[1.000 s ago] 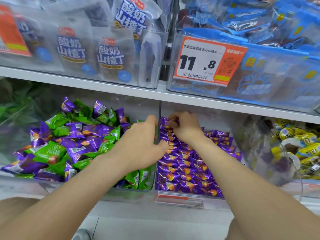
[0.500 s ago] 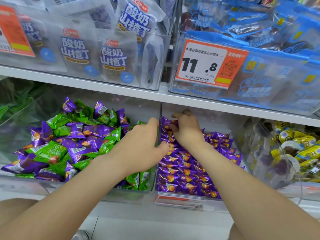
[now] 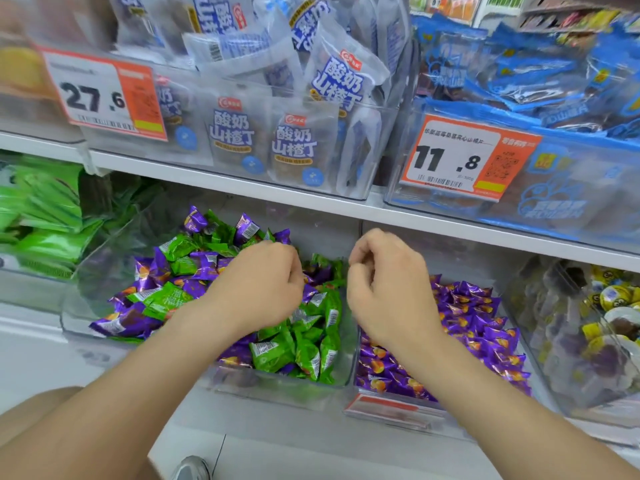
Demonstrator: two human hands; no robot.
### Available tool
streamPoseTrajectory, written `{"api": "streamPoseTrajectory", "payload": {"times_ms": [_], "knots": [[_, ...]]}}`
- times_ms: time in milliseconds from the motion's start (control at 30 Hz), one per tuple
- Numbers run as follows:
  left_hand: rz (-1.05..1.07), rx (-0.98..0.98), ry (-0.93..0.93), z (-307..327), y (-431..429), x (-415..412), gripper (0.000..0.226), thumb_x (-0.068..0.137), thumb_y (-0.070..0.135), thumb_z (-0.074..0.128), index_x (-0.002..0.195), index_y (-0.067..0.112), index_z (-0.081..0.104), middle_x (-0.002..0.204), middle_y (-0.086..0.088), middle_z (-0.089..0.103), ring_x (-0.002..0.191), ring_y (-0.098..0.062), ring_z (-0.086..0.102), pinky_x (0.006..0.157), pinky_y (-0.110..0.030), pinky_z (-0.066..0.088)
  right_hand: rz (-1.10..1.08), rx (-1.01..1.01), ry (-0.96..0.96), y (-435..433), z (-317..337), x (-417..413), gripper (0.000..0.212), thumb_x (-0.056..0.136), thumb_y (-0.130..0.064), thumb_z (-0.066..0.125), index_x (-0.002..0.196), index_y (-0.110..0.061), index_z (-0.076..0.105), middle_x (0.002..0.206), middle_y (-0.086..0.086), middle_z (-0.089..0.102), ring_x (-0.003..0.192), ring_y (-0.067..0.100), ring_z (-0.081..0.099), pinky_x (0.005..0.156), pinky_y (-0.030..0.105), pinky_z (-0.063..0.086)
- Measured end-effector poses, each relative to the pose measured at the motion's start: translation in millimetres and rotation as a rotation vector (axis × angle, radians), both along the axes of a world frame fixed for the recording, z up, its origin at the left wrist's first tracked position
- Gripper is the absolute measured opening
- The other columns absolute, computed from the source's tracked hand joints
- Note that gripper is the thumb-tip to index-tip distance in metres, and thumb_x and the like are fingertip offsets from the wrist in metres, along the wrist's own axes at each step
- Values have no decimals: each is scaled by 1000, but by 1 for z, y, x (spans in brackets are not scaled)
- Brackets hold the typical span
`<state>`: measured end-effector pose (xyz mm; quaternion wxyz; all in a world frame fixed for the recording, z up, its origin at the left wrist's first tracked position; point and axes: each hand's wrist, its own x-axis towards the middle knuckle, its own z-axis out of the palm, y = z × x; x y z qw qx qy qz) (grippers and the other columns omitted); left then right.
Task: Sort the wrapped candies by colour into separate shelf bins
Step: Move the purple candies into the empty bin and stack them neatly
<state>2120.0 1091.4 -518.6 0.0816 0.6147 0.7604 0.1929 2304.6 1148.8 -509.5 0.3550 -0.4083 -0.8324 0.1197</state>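
A clear mixed bin [image 3: 277, 389] on the lower shelf holds green candies [image 3: 273, 351] and purple candies [image 3: 117, 320] jumbled together. To its right, the purple bin [image 3: 358, 344] holds only purple candies [image 3: 478, 327]. My left hand [image 3: 256, 289] lies over the mixed pile, back up, with its fingers curled down among the wrappers; what they hold is hidden. Above the divider between the two bins hovers my right hand [image 3: 384, 285], its fingers curled, with no candy visible in it.
A bin of yellow-wrapped sweets [image 3: 616, 299] stands to the right and a bin of green packets [image 3: 41, 216] to the left. The upper shelf [image 3: 242, 183] overhangs closely, carrying bins of bagged snacks with price tags 27.6 [image 3: 100, 98] and 11.8 [image 3: 460, 161].
My right hand has lifted out of the back of the purple bin and moved left to the divider. My left hand has left the bin wall and gone onto the mixed pile.
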Motion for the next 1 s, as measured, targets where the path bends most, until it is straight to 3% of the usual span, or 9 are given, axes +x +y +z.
{"api": "streamPoseTrajectory", "payload": {"times_ms": [67,167,267,367,567,667,767,833,1000], "knots": [[80,-59,59,0,-4,-17,22,97,28,52,107,17,69,105,-10,61,108,-38,59,94,-48,52,88,-2,-14,-17,1,-14,14,79,-16,49,85,-23,59,81,-8,56,78,17,56,73,39,48],[201,-201,226,-4,-6,-45,34,97,33,57,125,12,55,126,-17,47,124,-43,46,97,-51,45,187,-78,-269,-26,-10,-38,30,84,-17,51,110,-21,66,100,-2,66,98,22,62,89,40,51],[164,-77,260,-12,10,-79,21,87,19,59,104,9,52,115,-19,50,116,-44,51,95,-53,50,148,-161,-483,-13,-10,-64,27,88,-12,50,114,-10,59,107,15,67,104,38,62,77,41,48],[105,9,196,-20,31,-101,27,87,15,60,112,6,57,114,-18,53,108,-44,58,92,-54,52,100,-367,-506,9,4,-96,5,94,-10,48,96,-6,48,97,19,57,89,38,53,69,34,35],[102,-9,33,-43,65,-118,45,94,0,56,138,-4,45,130,-27,57,118,-46,58,95,-48,52,-57,-626,-374,59,-11,-153,37,96,-12,58,131,0,52,127,19,62,100,34,61,70,29,42],[141,-36,18,-48,77,-123,41,90,1,60,128,-1,47,122,-27,61,110,-45,63,86,-47,54,-138,-639,-315,73,-24,-170,43,95,-13,64,134,1,55,136,18,61,121,36,63,81,32,49],[170,-51,43,-50,80,-123,40,88,2,62,126,2,48,118,-25,63,107,-45,64,85,-47,55,-149,-617,-391,78,-38,-182,51,90,-18,70,137,-2,56,138,16,61,125,34,63,92,33,53],[166,-56,104,-51,79,-124,43,88,3,64,130,8,54,123,-20,63,110,-43,65,89,-48,56,-122,-599,-481,76,-43,-185,50,89,-23,74,133,-6,59,133,14,64,119,33,65,84,29,51],[169,-17,181,-45,70,-125,27,86,13,73,112,20,72,115,-11,68,105,-37,67,82,-42,59,-55,-465,-486,61,-31,-165,38,88,-30,75,117,-7,63,121,12,66,112,33,64,75,27,42]]}}
